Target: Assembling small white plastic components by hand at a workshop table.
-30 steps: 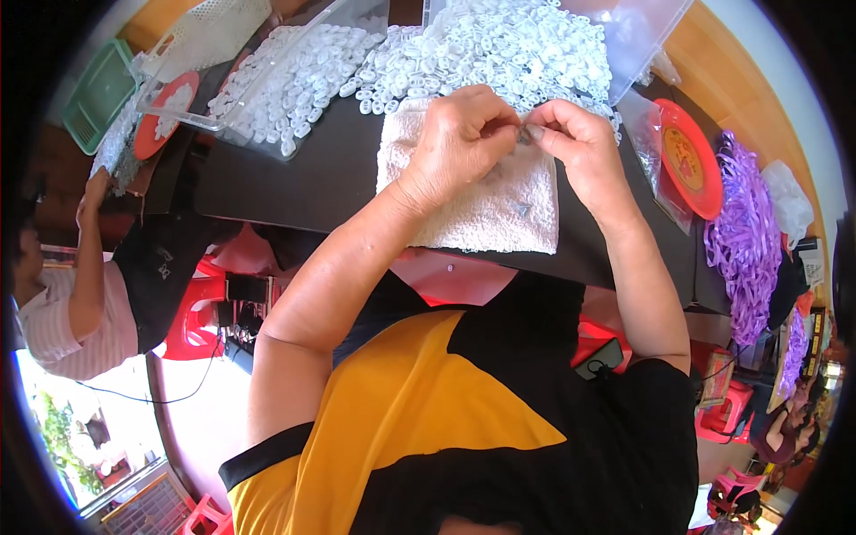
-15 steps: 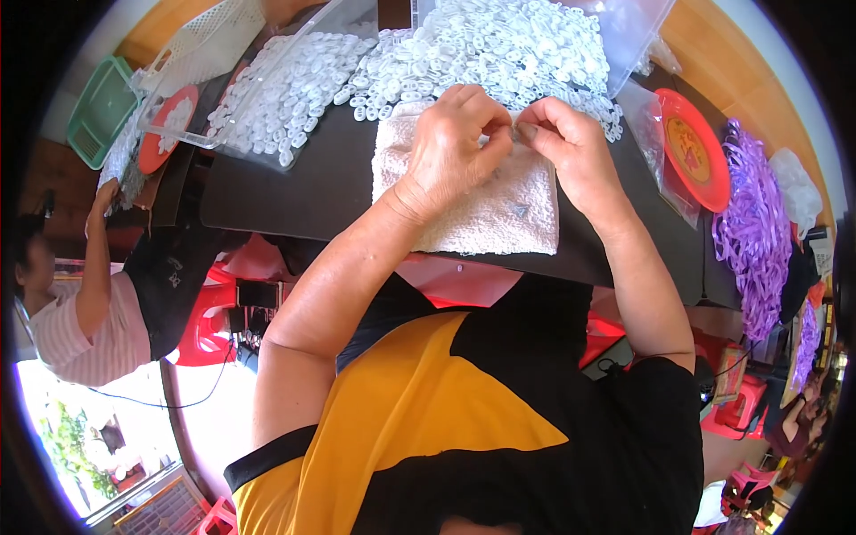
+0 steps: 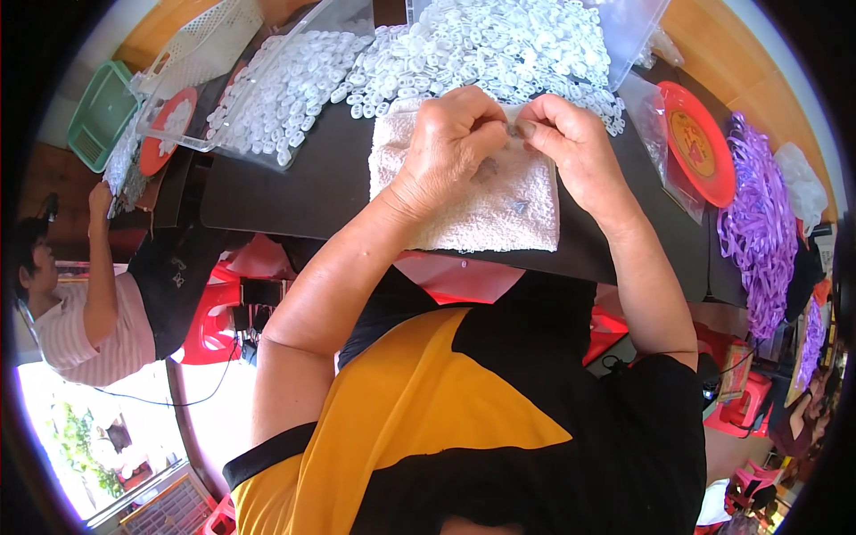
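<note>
Over a folded white towel (image 3: 486, 227) on the dark table, both of my hands work close together. My left hand (image 3: 450, 138) is closed, its thumb and forefinger pinched near the towel's far part. Just to its right, my right hand (image 3: 571, 147) pinches too, thumb against forefinger. What lies between the fingertips is too small and hidden to make out. A small bluish-grey mark (image 3: 520, 206) shows on the towel below my hands. Right beyond my fingers spreads a big heap of small white oval plastic rings (image 3: 499, 53).
More white pieces fill a clear plastic bin (image 3: 201, 141) at the left. A red plate (image 3: 695, 143), a clear bag (image 3: 655, 134) and a bundle of purple ribbons (image 3: 758, 232) are at the right. Another person (image 3: 89, 312) reaches toward the table at far left.
My left hand's fingers have curled in a little more, and the hands remain over the towel. The view has shifted slightly.
</note>
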Demonstrator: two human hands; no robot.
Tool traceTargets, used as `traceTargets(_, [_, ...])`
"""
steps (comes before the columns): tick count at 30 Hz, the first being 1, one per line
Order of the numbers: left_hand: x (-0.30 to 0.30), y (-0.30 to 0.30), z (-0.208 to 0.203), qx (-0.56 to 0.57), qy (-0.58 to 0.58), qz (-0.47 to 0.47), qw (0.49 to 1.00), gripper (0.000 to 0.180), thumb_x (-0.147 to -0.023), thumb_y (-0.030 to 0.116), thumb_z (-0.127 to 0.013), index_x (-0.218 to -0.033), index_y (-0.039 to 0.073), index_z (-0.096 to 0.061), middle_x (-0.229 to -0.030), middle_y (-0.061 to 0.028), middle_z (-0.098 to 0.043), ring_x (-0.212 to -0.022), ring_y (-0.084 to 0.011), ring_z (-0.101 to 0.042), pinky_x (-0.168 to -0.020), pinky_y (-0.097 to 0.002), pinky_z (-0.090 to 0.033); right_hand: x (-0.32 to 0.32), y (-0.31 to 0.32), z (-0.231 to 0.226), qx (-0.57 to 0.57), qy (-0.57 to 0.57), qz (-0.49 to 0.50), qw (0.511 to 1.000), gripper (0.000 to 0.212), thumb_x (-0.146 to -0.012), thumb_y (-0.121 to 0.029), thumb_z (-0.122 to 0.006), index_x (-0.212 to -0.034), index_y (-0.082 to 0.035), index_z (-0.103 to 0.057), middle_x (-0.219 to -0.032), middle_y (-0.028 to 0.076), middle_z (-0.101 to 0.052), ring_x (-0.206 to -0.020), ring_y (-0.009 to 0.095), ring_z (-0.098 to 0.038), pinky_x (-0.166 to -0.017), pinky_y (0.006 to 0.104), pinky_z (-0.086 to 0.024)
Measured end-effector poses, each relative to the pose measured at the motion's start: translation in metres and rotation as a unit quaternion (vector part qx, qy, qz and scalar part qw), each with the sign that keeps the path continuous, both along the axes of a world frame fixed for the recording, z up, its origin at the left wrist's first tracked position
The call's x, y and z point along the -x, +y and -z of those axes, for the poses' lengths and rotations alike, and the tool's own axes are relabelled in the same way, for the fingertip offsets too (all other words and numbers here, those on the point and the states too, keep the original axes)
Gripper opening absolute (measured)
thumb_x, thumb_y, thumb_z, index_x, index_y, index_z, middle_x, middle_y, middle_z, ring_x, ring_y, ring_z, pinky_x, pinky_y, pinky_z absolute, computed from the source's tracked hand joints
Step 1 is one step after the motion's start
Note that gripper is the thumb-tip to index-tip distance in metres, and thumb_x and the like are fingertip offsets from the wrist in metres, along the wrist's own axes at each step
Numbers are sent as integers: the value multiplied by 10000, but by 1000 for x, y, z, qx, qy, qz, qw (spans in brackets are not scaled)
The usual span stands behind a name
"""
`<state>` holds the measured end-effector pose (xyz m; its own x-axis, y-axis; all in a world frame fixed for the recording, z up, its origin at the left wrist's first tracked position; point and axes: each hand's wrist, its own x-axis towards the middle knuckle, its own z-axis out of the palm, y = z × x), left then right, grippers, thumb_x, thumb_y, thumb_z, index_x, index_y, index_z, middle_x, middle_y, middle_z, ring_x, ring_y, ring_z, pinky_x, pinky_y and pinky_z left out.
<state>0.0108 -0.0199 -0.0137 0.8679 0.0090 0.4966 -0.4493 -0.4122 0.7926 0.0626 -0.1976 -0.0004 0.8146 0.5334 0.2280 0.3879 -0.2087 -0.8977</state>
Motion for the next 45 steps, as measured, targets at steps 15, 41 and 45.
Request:
traceTargets(15, [-1,-1,0,-57,-93,-27,994,65,-701,10,-637,-710,4,-574,-680,-99,-570,-667,-278,-569,-588,-374,-473,5,2,-2,-16,9,4,1000,140,-894,-97,-581,-947,29,-613,-790,60,-645,-728,104,-570,-679,260,-469])
traceTargets(41, [4,8,-14,353,271,93,891,81,-759,69,-632,-762,-8,-656,-649,-49,-588,-532,-113,-524,-488,-237,-394,7,2,-12,-33,-244,-44,968,153,-780,87,-580,-904,-2,-569,-797,107,-576,-698,248,-603,-615,314,-472])
traceTargets(45, [4,6,-16,356,270,76,891,81,-762,69,-634,-761,-8,-656,-639,-48,-582,-520,-113,-515,-481,-235,-383,2,-2,-10,98,-298,-40,949,100,-739,30,-614,-811,-23,-570,-787,99,-592,-723,307,-601,-633,381,-472])
